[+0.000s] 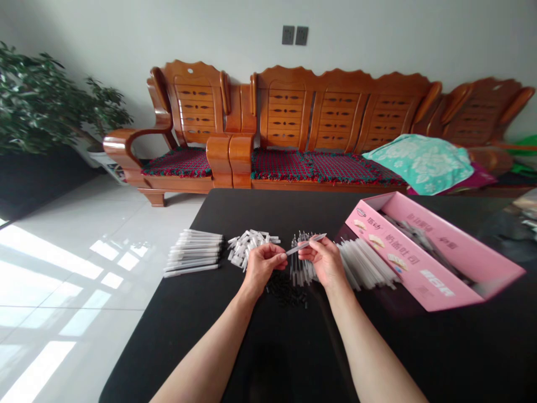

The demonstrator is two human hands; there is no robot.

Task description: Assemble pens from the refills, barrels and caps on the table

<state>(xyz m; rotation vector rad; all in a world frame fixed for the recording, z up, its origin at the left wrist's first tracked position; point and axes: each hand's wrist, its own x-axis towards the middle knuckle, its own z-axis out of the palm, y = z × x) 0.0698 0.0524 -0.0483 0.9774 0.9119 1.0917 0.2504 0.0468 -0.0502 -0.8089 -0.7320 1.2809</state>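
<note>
Between my hands, over the black table (285, 347), a pale pen (298, 247) slants up to the right. My left hand (263, 265) pinches its lower left end. The fingers of my right hand (325, 258) close on its upper right end. White caps (247, 246) lie in a heap behind my left hand, and black plugs (287, 292) are scattered below the hands. Thin refills (298, 268) lie partly hidden behind my right hand. Translucent tubes (364, 264) are piled right of it. A row of white pens (195, 252) lies at the left.
A pink box (403, 257) with items inside stands on the table at the right. Beyond the table are wooden seats (289, 106) with a turquoise cloth (423, 162). Plants (46, 106) stand on the left, beside the tiled floor (104, 235).
</note>
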